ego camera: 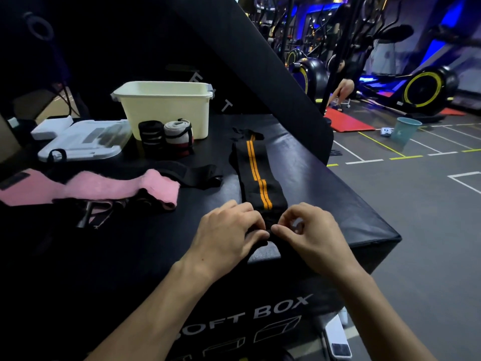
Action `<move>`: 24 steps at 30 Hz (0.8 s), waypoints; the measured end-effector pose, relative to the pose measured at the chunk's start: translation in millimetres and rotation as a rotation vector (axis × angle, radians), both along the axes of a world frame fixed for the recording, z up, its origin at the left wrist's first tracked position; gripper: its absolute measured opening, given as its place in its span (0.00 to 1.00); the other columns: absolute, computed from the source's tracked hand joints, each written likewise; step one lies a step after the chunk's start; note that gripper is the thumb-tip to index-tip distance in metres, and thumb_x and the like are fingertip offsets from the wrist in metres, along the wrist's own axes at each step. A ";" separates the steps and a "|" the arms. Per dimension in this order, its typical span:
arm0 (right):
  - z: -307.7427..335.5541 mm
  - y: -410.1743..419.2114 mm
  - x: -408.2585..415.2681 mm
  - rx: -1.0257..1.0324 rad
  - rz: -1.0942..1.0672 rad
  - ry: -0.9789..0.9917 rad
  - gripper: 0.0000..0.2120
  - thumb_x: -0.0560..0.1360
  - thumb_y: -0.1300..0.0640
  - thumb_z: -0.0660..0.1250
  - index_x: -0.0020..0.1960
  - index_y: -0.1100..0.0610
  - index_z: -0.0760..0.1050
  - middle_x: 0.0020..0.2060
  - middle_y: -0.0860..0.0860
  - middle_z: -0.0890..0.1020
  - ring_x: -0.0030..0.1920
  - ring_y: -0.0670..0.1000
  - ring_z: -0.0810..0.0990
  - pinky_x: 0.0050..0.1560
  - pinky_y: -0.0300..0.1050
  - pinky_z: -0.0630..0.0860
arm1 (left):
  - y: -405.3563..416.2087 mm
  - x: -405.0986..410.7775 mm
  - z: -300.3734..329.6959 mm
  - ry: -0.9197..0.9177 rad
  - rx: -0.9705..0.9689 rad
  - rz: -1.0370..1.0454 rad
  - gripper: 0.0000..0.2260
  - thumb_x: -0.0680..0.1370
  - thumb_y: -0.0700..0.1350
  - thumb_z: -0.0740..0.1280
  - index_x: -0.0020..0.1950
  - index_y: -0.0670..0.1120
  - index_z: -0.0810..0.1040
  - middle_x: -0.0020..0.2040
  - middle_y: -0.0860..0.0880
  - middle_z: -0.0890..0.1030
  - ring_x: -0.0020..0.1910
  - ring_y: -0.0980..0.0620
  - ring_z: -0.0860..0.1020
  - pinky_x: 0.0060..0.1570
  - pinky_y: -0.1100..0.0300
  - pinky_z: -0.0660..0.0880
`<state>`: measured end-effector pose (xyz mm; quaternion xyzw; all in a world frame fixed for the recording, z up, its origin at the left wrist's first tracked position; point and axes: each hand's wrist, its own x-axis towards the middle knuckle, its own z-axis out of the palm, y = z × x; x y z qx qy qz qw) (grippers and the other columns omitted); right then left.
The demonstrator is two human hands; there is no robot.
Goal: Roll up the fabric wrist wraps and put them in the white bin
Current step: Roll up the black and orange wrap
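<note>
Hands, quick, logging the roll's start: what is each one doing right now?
Left hand: fingers curled, pinching the near end of the black wrap with orange stripes.
Right hand: fingers curled, pinching the same end.

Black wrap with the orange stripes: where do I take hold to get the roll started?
Grip the near end of the black wrap with the orange stripes, coming from the box's front edge. It lies flat and straight, running away towards the white bin, so rolling forward is unobstructed. The left hand and right hand already pinch that end side by side.
</note>
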<state>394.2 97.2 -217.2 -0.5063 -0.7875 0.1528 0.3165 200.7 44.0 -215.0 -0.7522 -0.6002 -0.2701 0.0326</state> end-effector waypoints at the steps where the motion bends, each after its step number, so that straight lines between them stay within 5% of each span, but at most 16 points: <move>1: -2.2 -1.9 2.1 0.038 0.035 0.017 0.10 0.70 0.41 0.75 0.39 0.46 0.79 0.37 0.41 0.80 0.38 0.43 0.79 0.42 0.52 0.79 | 0.4 -0.2 -1.2 0.000 0.003 0.004 0.12 0.79 0.63 0.64 0.50 0.57 0.81 0.48 0.58 0.77 0.48 0.59 0.72 0.42 0.62 0.63; 10: -5.6 -2.2 4.7 0.165 0.116 -0.065 0.08 0.75 0.43 0.73 0.44 0.46 0.78 0.40 0.40 0.76 0.38 0.41 0.75 0.38 0.49 0.76 | 10.5 8.5 -3.2 -0.140 -0.096 0.080 0.12 0.82 0.59 0.62 0.49 0.54 0.79 0.48 0.56 0.79 0.52 0.54 0.75 0.53 0.57 0.69; 17: 2.8 11.1 9.0 0.038 0.176 -0.143 0.09 0.76 0.43 0.70 0.44 0.48 0.79 0.36 0.41 0.77 0.39 0.43 0.75 0.42 0.51 0.76 | 6.8 2.3 -1.5 -0.292 -0.039 0.005 0.08 0.76 0.60 0.70 0.47 0.58 0.79 0.42 0.58 0.75 0.40 0.60 0.76 0.41 0.58 0.74; 24: 9.6 19.8 3.7 -0.096 0.147 -0.176 0.10 0.77 0.41 0.66 0.41 0.44 0.78 0.34 0.42 0.81 0.40 0.44 0.79 0.45 0.53 0.79 | 9.7 -7.8 0.3 -0.140 -0.012 -0.038 0.08 0.75 0.60 0.73 0.51 0.60 0.82 0.47 0.59 0.76 0.48 0.59 0.72 0.43 0.56 0.75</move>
